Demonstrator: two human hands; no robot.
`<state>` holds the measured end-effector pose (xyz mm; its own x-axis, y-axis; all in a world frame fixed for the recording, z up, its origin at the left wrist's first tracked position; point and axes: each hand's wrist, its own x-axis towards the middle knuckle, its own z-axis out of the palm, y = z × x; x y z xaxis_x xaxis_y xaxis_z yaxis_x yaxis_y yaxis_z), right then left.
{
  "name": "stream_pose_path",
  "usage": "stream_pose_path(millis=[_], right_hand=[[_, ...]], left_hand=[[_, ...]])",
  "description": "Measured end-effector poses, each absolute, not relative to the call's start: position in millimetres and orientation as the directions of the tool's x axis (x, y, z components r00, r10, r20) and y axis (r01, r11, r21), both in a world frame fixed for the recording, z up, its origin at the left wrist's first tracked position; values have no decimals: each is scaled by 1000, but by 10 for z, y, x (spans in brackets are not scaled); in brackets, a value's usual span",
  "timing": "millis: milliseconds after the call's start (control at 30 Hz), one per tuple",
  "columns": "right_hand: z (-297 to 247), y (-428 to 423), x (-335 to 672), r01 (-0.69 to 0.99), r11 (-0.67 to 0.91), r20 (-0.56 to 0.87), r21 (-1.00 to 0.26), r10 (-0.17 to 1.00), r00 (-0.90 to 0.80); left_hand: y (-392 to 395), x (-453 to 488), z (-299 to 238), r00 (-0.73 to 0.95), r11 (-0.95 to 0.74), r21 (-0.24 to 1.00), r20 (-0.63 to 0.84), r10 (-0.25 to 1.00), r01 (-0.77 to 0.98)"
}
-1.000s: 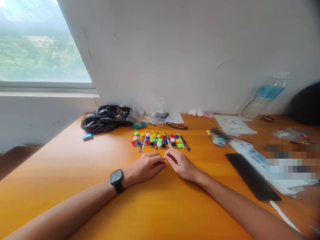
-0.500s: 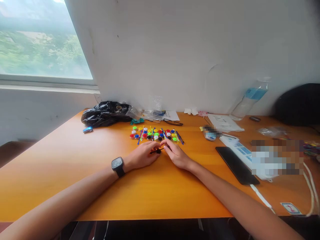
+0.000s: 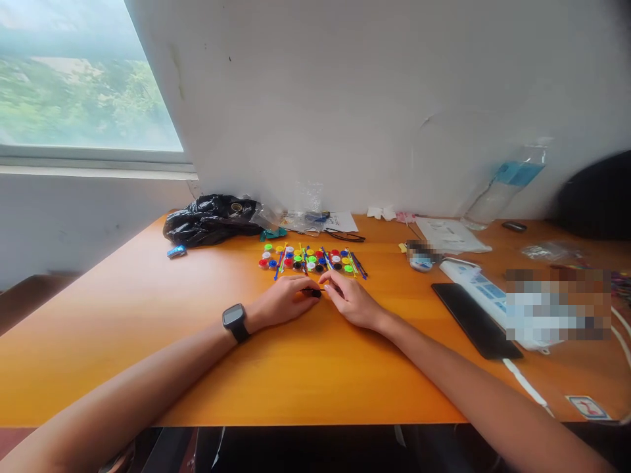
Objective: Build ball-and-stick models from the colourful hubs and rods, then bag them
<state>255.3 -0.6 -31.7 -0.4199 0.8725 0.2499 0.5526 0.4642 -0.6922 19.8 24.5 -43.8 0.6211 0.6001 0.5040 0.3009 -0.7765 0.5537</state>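
Note:
My left hand, with a watch on its wrist, is closed round a small black round piece low over the table. Facing it, my right hand has its thumb and fingers pinched at a thin dark stick that reaches out from the black piece. Fingers partly hide both parts, so how they join cannot be made out. Just beyond the hands lie several round plastic discs in many colours. Among them are thin plastic sticks with arrow-shaped ends.
A black plastic bag and a small blue packet sit at the back left. Glasses lie behind the discs. To the right are a dark phone, a white power strip, papers and a bottle.
The view has shifted slightly. My left fingers now lie further over the black piece, and the right fingertips are still at the stick. The discs and sticks stay in place.

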Motion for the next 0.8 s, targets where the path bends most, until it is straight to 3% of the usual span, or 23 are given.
stream_pose_path(millis=[333,400,533,600,800], right_hand=[[-278,-26,2527,593,505,275,-627,856,-438],[-278,-24,2529,604,504,277,-618,858,-432],[-281,-19,2542,631,521,267,-574,848,-457],[-279,-21,2548,643,527,259,-555,845,-468],[-264,-34,2565,660,558,258,-503,825,-502]], left_hand=[[226,192,-393,644,-811,468,508,572,350],[222,187,-371,683,-857,357,520,513,372],[187,184,-292,821,-916,-100,489,295,388],[164,181,-257,865,-890,-270,452,219,367],[134,177,-207,879,-857,-369,443,177,359]])
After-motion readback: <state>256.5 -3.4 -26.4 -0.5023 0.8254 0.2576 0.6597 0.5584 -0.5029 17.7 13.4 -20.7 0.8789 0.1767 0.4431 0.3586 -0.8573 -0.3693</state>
